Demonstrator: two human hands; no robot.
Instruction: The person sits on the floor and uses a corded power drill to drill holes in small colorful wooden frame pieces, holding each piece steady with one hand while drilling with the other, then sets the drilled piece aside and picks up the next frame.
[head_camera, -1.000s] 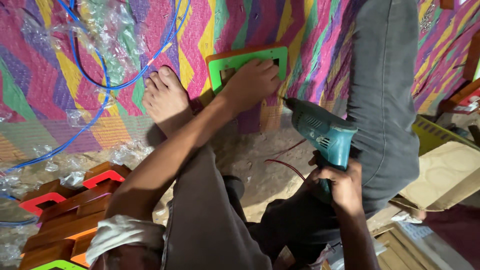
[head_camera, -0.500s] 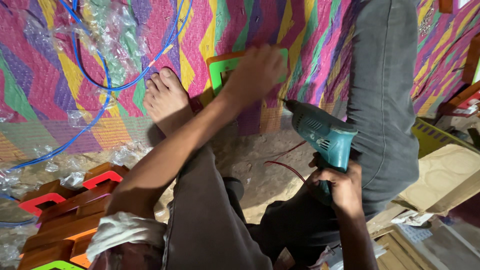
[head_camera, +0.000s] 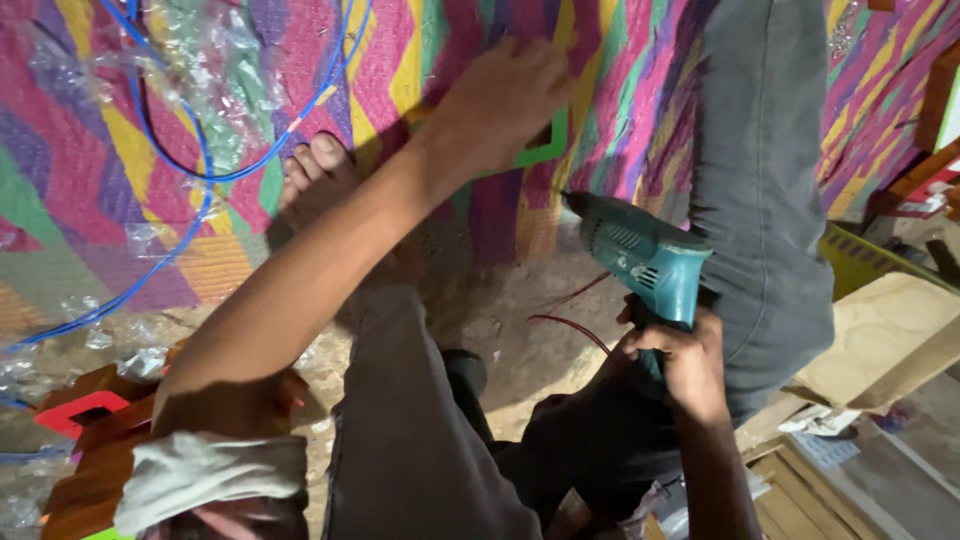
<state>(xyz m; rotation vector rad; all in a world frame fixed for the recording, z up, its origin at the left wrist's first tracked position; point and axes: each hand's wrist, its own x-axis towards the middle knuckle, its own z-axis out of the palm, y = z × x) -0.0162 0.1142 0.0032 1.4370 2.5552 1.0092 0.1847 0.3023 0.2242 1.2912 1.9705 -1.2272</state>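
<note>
My left hand (head_camera: 500, 105) is lying flat, fingers loosely spread, over one green frame (head_camera: 545, 150) on the striped mat (head_camera: 120, 190) near its bare-floor edge. My right hand (head_camera: 685, 360) is gripping one teal drill (head_camera: 640, 255), fingers wrapped round its handle. One orange-red frame (head_camera: 75, 415) is sitting on the wooden stack (head_camera: 100, 470) at lower left.

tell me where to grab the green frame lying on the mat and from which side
Take the green frame by its lower right corner, coming in from the right. That corner is the only bare part: the left hand covers the rest. It lies flat on the mat, so a pinch across the thin bar probably suits best.
</note>
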